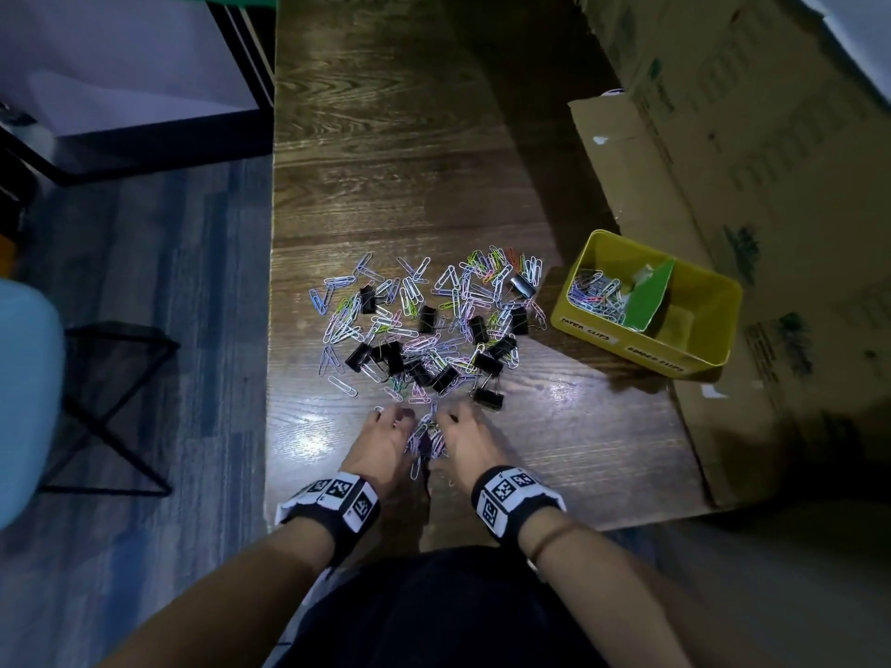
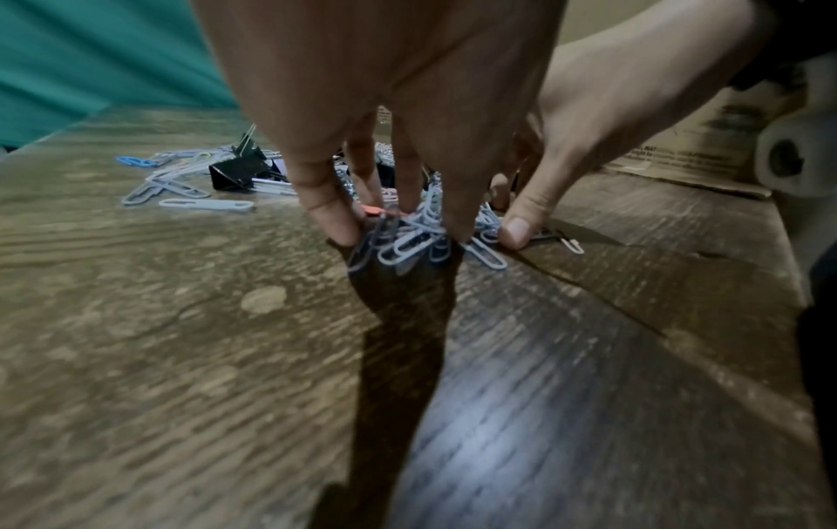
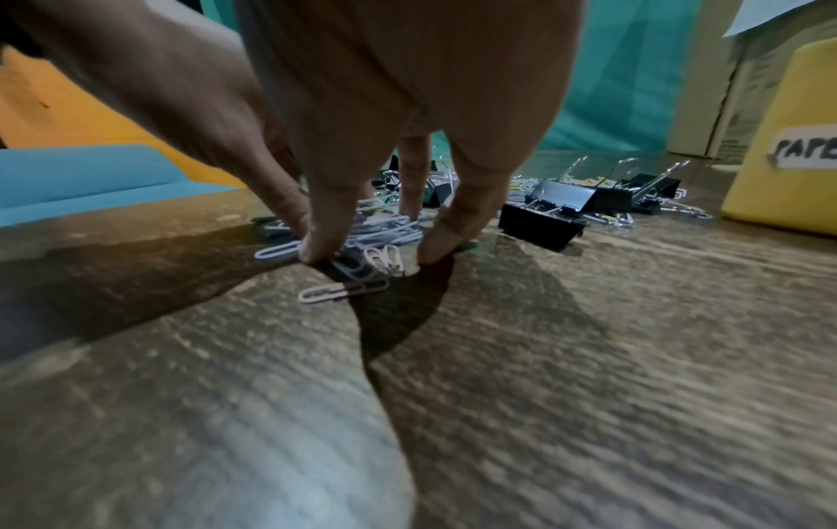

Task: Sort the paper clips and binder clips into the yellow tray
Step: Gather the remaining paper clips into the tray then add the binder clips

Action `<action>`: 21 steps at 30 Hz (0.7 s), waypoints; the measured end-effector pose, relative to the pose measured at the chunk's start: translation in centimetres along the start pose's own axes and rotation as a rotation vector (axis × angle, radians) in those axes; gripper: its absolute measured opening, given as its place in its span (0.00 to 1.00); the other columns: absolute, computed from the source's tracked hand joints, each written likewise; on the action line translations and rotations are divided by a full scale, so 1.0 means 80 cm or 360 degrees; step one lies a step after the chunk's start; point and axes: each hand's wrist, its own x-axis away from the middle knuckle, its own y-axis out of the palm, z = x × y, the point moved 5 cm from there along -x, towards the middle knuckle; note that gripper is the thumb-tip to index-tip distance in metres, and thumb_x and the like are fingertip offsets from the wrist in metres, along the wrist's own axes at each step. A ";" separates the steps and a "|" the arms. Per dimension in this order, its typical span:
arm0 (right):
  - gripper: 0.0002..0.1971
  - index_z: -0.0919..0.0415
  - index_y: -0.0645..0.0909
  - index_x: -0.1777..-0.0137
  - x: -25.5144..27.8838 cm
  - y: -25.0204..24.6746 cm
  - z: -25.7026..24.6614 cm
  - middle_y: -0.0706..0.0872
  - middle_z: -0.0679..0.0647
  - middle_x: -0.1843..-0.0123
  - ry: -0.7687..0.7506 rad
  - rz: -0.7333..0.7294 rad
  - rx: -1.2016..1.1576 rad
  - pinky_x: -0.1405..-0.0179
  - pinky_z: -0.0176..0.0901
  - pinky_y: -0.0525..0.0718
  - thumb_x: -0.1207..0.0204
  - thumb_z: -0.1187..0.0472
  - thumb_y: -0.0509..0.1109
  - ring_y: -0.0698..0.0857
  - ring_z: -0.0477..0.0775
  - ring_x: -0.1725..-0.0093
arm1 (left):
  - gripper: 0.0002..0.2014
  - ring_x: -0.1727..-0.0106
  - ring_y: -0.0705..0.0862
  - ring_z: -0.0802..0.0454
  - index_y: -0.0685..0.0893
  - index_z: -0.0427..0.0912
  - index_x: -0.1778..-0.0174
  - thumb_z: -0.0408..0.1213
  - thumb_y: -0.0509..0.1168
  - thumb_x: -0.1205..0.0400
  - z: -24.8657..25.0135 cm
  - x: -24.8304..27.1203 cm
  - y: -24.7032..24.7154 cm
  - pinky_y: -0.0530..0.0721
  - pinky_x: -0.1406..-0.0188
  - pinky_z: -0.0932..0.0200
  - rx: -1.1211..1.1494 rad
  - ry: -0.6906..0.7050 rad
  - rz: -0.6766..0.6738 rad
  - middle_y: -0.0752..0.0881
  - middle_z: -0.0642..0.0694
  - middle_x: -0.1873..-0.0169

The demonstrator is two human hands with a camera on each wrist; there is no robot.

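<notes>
Both hands work at the near edge of the dark wood surface (image 1: 410, 137), side by side and pointing down. The left hand (image 1: 381, 441) has its fingertips (image 2: 337, 225) curled in around a small bunch of paper clips (image 2: 407, 236) — pale blue mostly — and grips them, the bunch pinched between thumb and fingers just off or on the wood; which of the two I cannot tell. The right hand (image 1: 470, 443) stands just beside it, its fingers bent with the tips (image 3: 317, 247) pressed down on a few white clips (image 3: 385, 256) lying flat, touching them rather than lifting them; one more white clip (image 3: 342, 291) lies loose just in front. The main scatter of paper clips (image 1: 424, 320) spreads across the middle of the surface beyond the hands, with black binder clips (image 1: 381, 356) mixed through it. The yellow tray (image 1: 708, 301) sits at the right edge of the surface, well apart from the hands — a green divider (image 1: 648, 301) splits it, and the left compartment already holds a heap of paper clips (image 1: 595, 294), while the right one shows only its bare floor. White labels (image 1: 590, 332) mark the tray's near wall. Cardboard boxes (image 1: 723, 113) stand along the right edge behind the tray.
</notes>
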 end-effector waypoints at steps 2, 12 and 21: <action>0.31 0.62 0.64 0.23 -0.004 0.001 0.001 0.68 0.66 0.25 -0.0007 0.0009 -0.0033 0.38 0.49 0.79 0.24 0.60 0.72 0.79 0.62 0.34 | 0.18 0.42 0.78 0.36 0.80 0.36 0.38 0.29 0.65 0.25 0.002 -0.001 -0.003 0.78 0.41 0.48 0.0134 0.0050 0.0010 0.78 0.37 0.39; 0.09 0.61 0.84 0.49 -0.020 0.003 0.023 0.77 0.57 0.38 0.0096 0.0192 -0.0595 0.41 0.42 0.75 0.28 0.63 0.75 0.77 0.56 0.39 | 0.11 0.55 0.87 0.56 0.89 0.51 0.49 0.34 0.71 0.25 -0.018 -0.001 -0.035 0.78 0.53 0.70 0.0508 0.0072 0.0048 0.91 0.51 0.55; 0.06 0.60 0.88 0.57 -0.017 -0.010 0.045 0.87 0.53 0.45 0.0164 0.0337 -0.0952 0.40 0.34 0.74 0.33 0.61 0.80 0.78 0.44 0.48 | 0.10 0.70 0.84 0.69 0.90 0.49 0.52 0.35 0.74 0.27 -0.039 -0.008 -0.059 0.81 0.66 0.72 0.1063 -0.0147 0.0073 0.90 0.55 0.62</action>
